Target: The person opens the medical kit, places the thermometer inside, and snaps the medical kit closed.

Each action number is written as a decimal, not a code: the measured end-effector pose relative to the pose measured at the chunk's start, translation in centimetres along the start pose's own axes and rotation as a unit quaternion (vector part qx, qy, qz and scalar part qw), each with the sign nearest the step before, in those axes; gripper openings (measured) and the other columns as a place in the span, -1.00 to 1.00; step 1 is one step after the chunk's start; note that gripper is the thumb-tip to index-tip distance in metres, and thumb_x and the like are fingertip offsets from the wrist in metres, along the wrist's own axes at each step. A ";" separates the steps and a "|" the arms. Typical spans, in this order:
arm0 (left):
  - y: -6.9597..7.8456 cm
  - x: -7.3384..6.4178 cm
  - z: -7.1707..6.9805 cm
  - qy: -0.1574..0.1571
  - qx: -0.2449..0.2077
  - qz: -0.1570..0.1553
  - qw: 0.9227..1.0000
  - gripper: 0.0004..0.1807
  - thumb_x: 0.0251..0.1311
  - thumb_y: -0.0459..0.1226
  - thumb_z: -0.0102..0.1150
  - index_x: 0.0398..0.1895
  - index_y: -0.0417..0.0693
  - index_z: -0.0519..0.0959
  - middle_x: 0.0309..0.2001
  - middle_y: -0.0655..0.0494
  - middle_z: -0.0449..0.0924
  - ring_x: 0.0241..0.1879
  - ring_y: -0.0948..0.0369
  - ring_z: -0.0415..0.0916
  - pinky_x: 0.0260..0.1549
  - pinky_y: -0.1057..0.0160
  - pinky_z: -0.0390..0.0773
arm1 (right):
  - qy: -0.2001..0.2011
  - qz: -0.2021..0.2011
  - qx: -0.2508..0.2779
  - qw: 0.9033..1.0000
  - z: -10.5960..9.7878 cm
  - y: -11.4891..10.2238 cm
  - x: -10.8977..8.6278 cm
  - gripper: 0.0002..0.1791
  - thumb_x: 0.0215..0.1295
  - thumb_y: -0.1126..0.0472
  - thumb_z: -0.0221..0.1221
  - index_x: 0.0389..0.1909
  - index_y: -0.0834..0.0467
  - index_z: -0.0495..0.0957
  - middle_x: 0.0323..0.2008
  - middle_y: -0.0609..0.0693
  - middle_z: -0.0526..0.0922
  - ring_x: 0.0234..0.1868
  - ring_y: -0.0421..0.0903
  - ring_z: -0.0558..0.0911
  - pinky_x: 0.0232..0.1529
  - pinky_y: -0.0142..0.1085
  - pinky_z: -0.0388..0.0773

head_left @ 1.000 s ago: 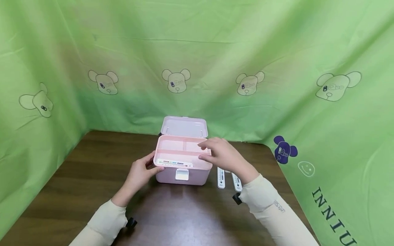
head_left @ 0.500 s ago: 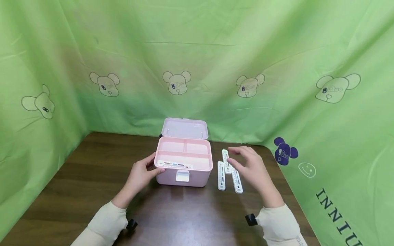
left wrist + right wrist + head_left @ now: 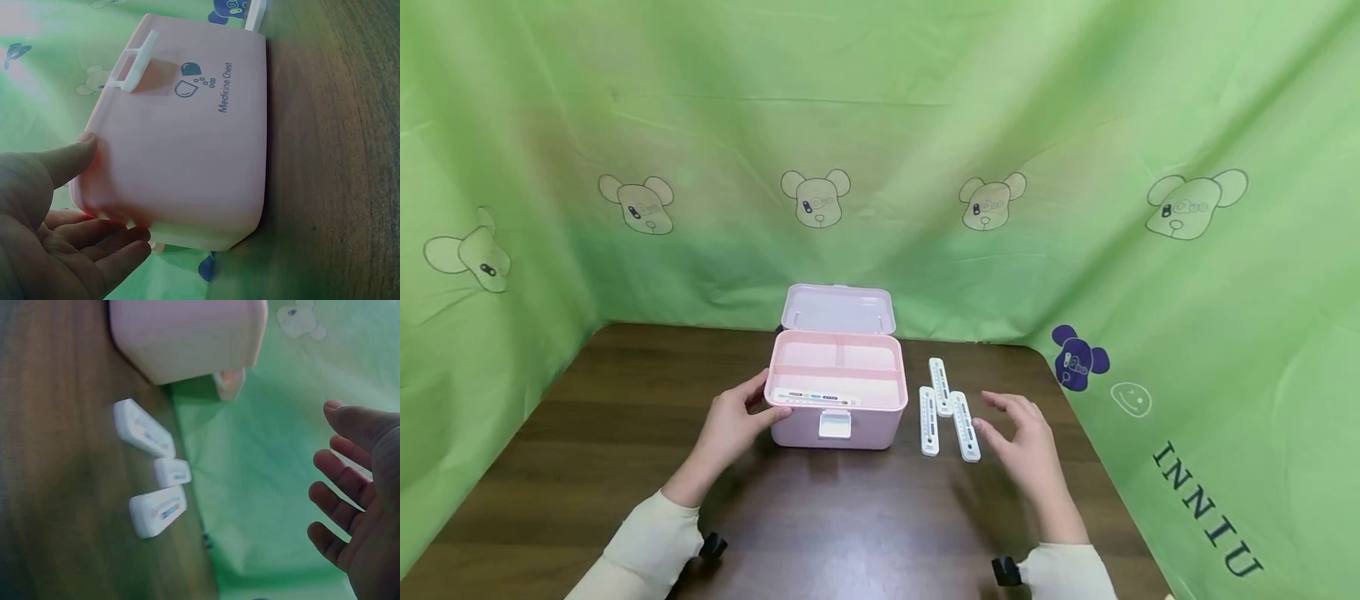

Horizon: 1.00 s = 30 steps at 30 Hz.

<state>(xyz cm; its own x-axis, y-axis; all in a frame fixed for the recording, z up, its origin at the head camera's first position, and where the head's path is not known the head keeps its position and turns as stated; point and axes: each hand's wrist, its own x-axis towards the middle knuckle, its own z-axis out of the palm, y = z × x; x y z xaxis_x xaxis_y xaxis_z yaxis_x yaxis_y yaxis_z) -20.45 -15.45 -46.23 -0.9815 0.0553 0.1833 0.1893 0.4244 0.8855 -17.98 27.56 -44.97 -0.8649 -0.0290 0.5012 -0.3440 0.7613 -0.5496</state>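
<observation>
Medicine chest [image 3: 872, 431], pink, one: stands upright on a brown wooden table [image 3: 865, 525], toward the far edge; printed "Medicine Chest" on its near wall. Lid [image 3: 838, 312], paler: raised and tipped back on the far side, close to the green curtain [image 3: 880, 125]. Latch [image 3: 835, 424], white: at the middle of the near wall.

Tray [image 3: 880, 391], pink: sits in the top of the chest; one long near compartment, two smaller far ones split by a divider. Contents of the near compartment: one white thermometer strip [image 3: 816, 397], lying lengthwise at the left, along the near wall.

Left hand [image 3: 733, 421]: holds the near left corner of the chest, thumb on the near rim, fingers along the left wall.

Outside, to the right: three white thermometers, namely left strip [image 3: 928, 421], far strip [image 3: 940, 387], right strip [image 3: 967, 427]. The far one's near end sits between the others; whether they touch is hard to tell, the right wrist view being blurred.

Right hand [image 3: 1021, 437]: fingers relaxed and apart, just right of the right strip. Bare tabletop spreads between the forearms, and from the left hand to the left edge.
</observation>
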 end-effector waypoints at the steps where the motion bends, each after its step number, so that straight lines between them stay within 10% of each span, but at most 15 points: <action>1: 0.0 0.0 -0.1 0.001 0.003 0.000 1.000 -0.13 0.11 -0.14 0.55 0.48 -0.18 0.39 0.31 -0.16 0.56 0.20 -0.07 0.61 0.07 0.01 0.67 | -0.001 0.010 0.002 1.000 0.3 0.3 -0.2 -0.52 0.15 0.31 0.47 0.13 0.24 0.66 0.04 0.17 0.69 0.07 0.12 0.57 0.09 -0.07 0.42; 15: -0.2 0.1 -0.4 0.002 0.019 0.005 1.000 -0.12 0.13 -0.15 0.54 0.48 -0.23 0.37 0.31 -0.20 0.54 0.21 -0.06 0.60 0.08 0.00 0.66 | -0.103 0.180 -0.069 0.976 3.7 2.2 -1.6 -0.18 0.13 -0.01 0.50 0.35 0.26 0.47 0.11 0.24 0.65 0.18 0.29 0.50 0.10 0.23 0.28; 30: 0.0 0.0 -0.1 0.001 0.021 0.008 1.000 -0.13 0.12 -0.15 0.54 0.47 -0.23 0.38 0.29 -0.19 0.56 0.19 -0.05 0.61 0.05 0.03 0.68 | -0.111 0.245 -0.081 0.960 4.9 3.6 -2.5 -0.08 0.04 -0.11 0.52 0.36 0.28 0.46 0.02 0.21 0.68 0.15 0.28 0.55 0.09 0.28 0.23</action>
<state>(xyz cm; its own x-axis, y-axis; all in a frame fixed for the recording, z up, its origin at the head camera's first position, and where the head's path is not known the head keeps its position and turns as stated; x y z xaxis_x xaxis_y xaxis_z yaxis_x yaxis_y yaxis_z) -20.41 -15.55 -46.14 -0.9784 0.0602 0.1976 0.2028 0.4617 0.8636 -18.92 27.20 -51.51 -0.9711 0.2346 0.0445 0.1697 0.8092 -0.5624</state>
